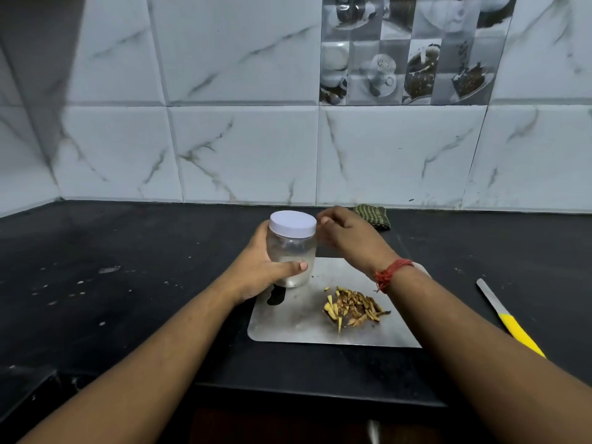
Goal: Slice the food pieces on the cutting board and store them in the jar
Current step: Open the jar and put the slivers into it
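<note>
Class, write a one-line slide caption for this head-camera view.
Left hand holds a lidded jar, right hand beside its white lid; sliced pieces wait on the cutting board.

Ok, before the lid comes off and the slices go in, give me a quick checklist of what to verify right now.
1. Jar held steady: ok, left hand has its grip round the body.
2. Lid off: not ok, it is on the jar.
3. Right hand on the lid: cannot tell, it is beside the rim with curled fingers.
4. Slices ready: ok, piled on the cutting board.
5. Knife out of the way: ok, it lies on the counter right of the board.
6. Jar empty and clean inside: cannot tell, the wall looks cloudy.
</note>
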